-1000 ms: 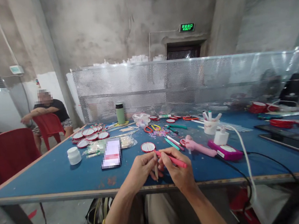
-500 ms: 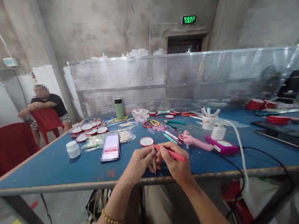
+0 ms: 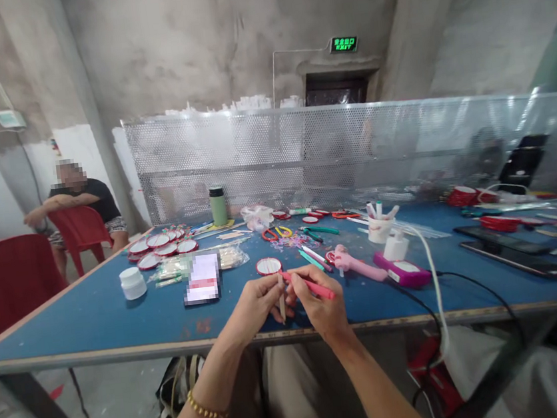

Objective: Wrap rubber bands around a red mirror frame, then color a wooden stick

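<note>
Rough grey plaster walls (image 3: 165,54) rise behind a stained blue tabletop (image 3: 90,324) and a perforated metal screen (image 3: 246,149) at twelve o'clock from the hands. Left to right: a smooth white plastic jar (image 3: 133,283) at half past nine, stacked red-rimmed discs (image 3: 167,249) at ten, a phone (image 3: 201,279) with its screen blurred out, and a green bottle (image 3: 218,208) at eleven. Near the table's front edge, the left hand (image 3: 254,309) pinches a flat wooden stick (image 3: 282,300); a round white disc (image 3: 269,266) lies just beyond. The right hand (image 3: 324,308) grips a pink marker (image 3: 320,289), tip near the stick's upper end; contact is unclear. High at one o'clock, a green-lit sign (image 3: 343,44) reads "EXIT" beneath Chinese characters. Toward three, a purple box (image 3: 403,270) lies.
</note>
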Tool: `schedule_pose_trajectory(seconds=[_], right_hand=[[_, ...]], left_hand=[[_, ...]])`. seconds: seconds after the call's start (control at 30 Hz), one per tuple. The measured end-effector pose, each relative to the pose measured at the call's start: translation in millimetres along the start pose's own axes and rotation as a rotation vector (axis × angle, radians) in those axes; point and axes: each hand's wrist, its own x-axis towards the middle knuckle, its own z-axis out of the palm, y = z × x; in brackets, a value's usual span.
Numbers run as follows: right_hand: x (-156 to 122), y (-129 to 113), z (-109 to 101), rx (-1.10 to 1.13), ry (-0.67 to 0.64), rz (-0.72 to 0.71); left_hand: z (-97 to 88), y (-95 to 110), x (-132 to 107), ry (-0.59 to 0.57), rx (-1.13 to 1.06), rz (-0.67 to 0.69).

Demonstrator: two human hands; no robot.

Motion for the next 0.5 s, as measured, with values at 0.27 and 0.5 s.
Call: schedule_pose_trajectory(seconds=[0.27, 0.5], right_hand=[[-0.8, 0.7, -0.2, 0.050, 0.035, 0.023], [-0.5, -1.1, 0.0, 0.045, 0.017, 0.025]], left_hand=[[-0.8, -2.5, 0.8, 0.003, -0.017, -0.018], [-0.4, -3.4, 1.1, -0.007, -0.020, -0.009]])
